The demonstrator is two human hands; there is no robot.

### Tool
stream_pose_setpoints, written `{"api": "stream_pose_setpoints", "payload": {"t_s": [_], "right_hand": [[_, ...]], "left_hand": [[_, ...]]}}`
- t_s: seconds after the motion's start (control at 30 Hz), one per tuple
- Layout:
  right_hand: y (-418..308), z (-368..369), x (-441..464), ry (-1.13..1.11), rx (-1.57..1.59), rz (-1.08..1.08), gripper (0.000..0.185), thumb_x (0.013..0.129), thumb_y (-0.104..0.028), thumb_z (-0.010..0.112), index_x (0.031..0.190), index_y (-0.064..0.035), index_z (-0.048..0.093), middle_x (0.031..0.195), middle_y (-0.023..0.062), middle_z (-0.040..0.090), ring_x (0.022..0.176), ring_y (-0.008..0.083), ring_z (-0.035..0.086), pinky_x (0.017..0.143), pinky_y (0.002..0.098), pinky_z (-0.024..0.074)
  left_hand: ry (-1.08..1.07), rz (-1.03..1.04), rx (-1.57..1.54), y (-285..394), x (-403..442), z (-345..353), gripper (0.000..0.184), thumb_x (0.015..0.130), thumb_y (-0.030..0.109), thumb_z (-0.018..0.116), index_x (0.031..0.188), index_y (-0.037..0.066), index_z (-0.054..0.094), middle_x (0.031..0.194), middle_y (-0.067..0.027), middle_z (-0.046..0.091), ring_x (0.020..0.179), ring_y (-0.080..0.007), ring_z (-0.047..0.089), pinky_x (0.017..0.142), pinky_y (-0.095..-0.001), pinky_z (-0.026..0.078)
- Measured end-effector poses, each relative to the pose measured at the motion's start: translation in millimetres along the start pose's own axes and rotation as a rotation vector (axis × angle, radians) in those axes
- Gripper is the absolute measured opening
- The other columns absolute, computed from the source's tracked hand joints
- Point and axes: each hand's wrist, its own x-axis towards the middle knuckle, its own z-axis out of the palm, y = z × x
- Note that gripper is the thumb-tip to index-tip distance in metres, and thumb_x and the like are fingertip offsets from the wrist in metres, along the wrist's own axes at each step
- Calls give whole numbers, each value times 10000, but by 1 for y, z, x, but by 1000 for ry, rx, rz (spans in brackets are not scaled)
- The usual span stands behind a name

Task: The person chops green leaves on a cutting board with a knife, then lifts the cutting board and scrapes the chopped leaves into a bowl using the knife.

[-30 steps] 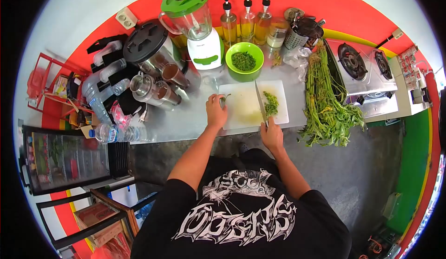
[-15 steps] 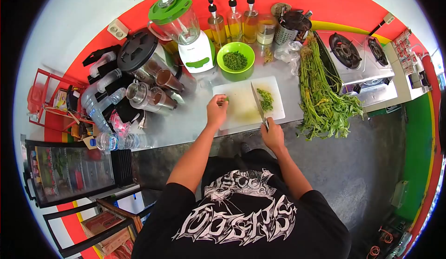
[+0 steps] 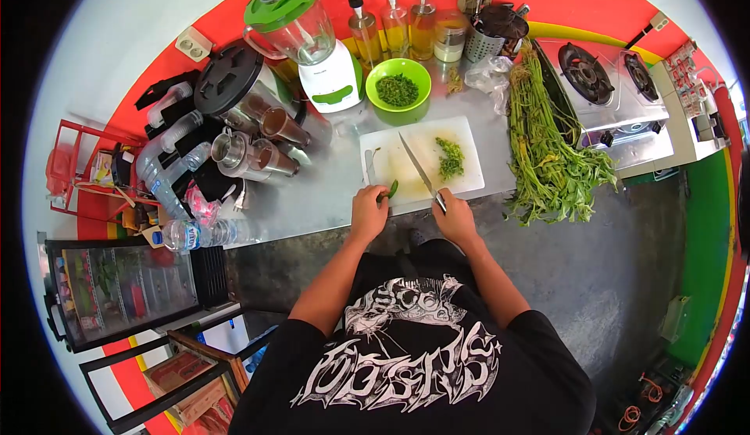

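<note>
Left hand [image 3: 369, 212] at the cutting board's [image 3: 467, 136] near-left corner, fingers clamped on a green piece [image 3: 391, 190], presumably steadying it! Right hand [image 3: 455, 215] at the board's near edge, fingers wrapped around the knife's [image 3: 416, 164] handle, likely for control; chopped greens [image 3: 450, 159] sit on the board's right side.

A metal counter [image 3: 316, 189] carries blender [image 3: 315, 51], bowl [image 3: 400, 115], cutting board [image 3: 400, 168], leafy stalks [image 3: 543, 146].

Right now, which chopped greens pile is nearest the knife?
The small pile on the white board, beside the knife; the other pile sits in the green bowl.
</note>
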Motion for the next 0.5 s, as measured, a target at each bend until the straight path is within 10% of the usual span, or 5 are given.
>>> {"api": "stream_pose_setpoints", "payload": {"t_s": [0.17, 0.5], "right_hand": [[5, 4, 2, -21, -21, 19, 249, 885, -204, 639, 1054, -31, 579, 807, 246, 661, 785, 462, 637, 703, 540, 494], [9, -12, 1, -24, -27, 100, 229, 871, -235, 641, 974, -32, 662, 860, 243, 675, 833, 458, 639, 733, 523, 508]], "left_hand": [[154, -107, 417, 6, -9, -6, 306, 796, 59, 661, 1093, 132, 642, 1212, -52, 550, 1172, -311, 484, 953, -505, 356], [81, -151, 208, 1, 31, 27, 214, 811, 108, 705, 1017, 93, 649, 992, -97, 640, 933, -328, 591, 811, -455, 463]]}}
